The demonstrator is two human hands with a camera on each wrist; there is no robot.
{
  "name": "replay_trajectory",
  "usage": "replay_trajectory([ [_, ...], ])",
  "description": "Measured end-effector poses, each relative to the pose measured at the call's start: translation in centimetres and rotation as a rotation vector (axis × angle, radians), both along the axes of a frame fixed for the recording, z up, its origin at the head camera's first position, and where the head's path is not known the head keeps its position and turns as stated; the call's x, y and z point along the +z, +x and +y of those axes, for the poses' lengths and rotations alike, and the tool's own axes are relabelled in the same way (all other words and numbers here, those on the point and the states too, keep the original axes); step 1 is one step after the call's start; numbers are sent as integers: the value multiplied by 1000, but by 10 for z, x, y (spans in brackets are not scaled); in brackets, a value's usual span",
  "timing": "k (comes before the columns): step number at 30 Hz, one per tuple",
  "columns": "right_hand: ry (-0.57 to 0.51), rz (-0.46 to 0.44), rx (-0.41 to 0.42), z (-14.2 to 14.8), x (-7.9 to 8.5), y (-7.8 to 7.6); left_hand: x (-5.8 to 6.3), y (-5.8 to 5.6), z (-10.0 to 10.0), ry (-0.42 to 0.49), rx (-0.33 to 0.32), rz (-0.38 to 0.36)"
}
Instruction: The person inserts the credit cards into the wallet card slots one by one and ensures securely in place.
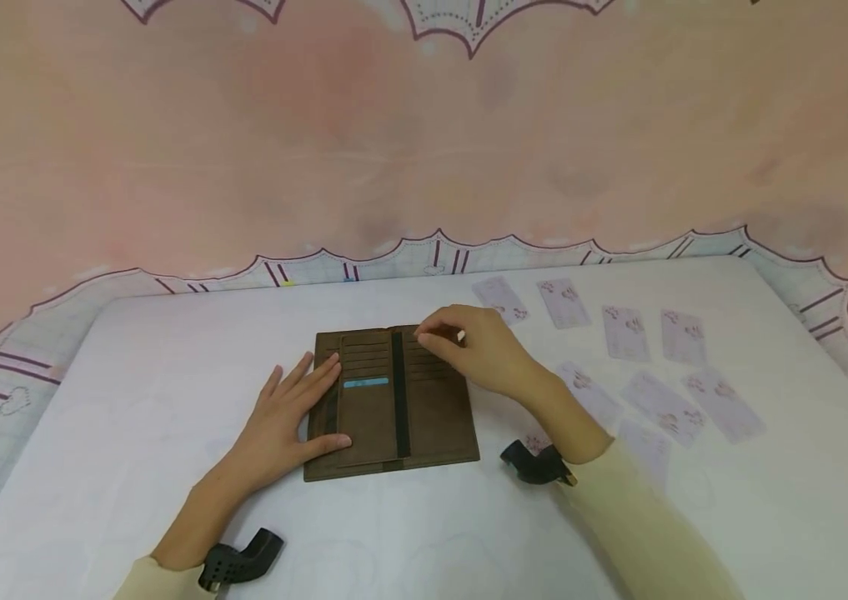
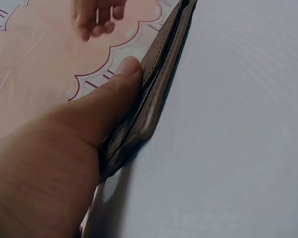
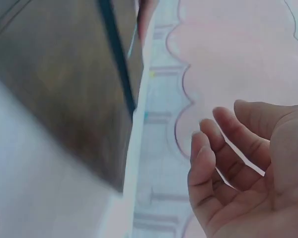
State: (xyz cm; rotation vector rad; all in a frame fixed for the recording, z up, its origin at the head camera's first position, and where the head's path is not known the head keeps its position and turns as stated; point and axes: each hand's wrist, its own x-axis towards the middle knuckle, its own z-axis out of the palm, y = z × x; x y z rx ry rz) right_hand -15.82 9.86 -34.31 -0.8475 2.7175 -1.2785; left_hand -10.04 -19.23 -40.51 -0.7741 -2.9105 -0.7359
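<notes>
A brown wallet (image 1: 434, 425) lies spread open on the white table, with rows of card slots on both halves and a dark band down its middle. From one slot of the left half shows the blue edge of a card (image 1: 366, 382). My left hand (image 1: 284, 421) rests on the wallet's left side, fingers spread and thumb (image 2: 111, 94) pressing near the lower edge. Over the upper part of the right half hovers my right hand (image 1: 487, 350). Its fingers (image 3: 203, 163) are loosely bent, with nothing between them in the right wrist view.
Several pale cards with reddish prints lie right of the wallet, among them one card (image 1: 624, 333) in the far row and another card (image 1: 724, 404) nearer. My right forearm passes over some of them. A patterned cloth (image 1: 424, 150) lies beyond the white table's (image 1: 168, 375) far edge.
</notes>
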Motion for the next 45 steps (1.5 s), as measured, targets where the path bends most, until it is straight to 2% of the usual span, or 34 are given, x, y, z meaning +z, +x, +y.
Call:
replay_trajectory([
  [6, 84, -28, -49, 46, 0, 21, -2, -1, 1, 1, -7, 4],
  [13, 146, -44, -73, 89, -12, 49, -2, 0, 1, -13, 1, -25],
  [24, 167, -129, -91, 122, -19, 83, -3, 0, 1, -16, 5, -33],
  [29, 244, -157, -97, 124, -24, 90, -2, 0, 0, -11, 3, -20],
  [34, 311, -201, -51, 122, -26, 93, -1, 0, 0, -1, 1, -11],
  [39, 333, -188, -43, 123, -30, 98, -1, 0, 0, -5, 1, -22],
  [45, 309, -139, -37, 130, -39, 99, -1, 0, 0, 4, -1, -3],
])
